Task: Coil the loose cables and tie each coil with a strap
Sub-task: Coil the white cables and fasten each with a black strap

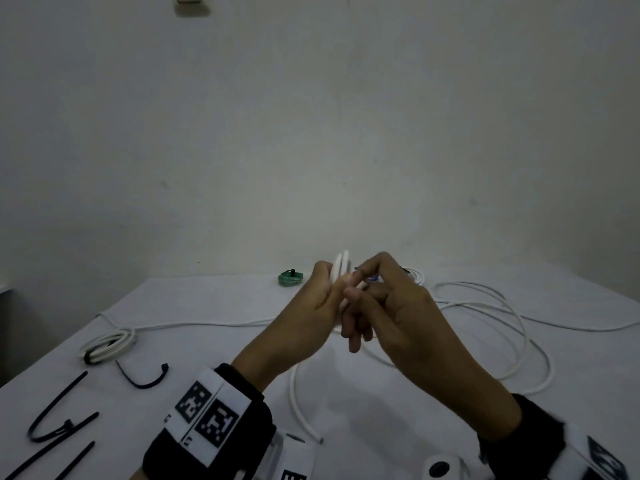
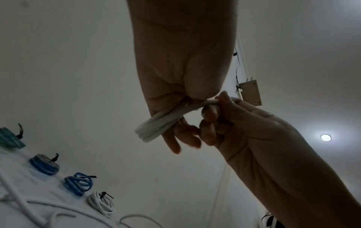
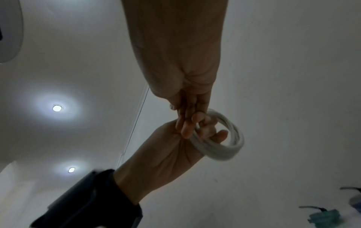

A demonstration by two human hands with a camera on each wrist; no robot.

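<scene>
A white table [image 1: 398, 427] stands against a plain pale wall [image 1: 311, 133]; the room is dim, and the wrist views show two round ceiling lights [image 3: 57, 107] and a small white box [image 2: 251, 92] mounted high on the wall.

Both hands are raised over the table's middle. The left hand [image 1: 304, 306] has its fingers [image 2: 185, 134] curled round a small white coil [image 3: 220, 148], several turns of cable bunched together. The right hand [image 1: 398, 306] pinches the same coil at its top with thumb and curled fingers [image 2: 210, 111]. From the head view most of the coil is hidden between the hands; only two loops stick up above them.

The loose cable [image 1: 502, 306] sprawls in wide loops on the table to the right and runs on toward the left edge, where it is partly bundled [image 1: 107, 342]; whether that bundle belongs to the same cable is hard to tell.

Four finished coils sit in a row along the far edge in the left wrist view: one green [image 2: 8, 138], two blue [image 2: 44, 164] [image 2: 78, 183], one white [image 2: 101, 202], each with a black strap round it. The head view shows only the green one clearly; the rest are behind the hands.

Spare black straps [image 1: 59, 414] lie at the near left, about four, the nearest cut off by the frame edge. A curved one [image 1: 143, 377] lies apart from the others.
</scene>
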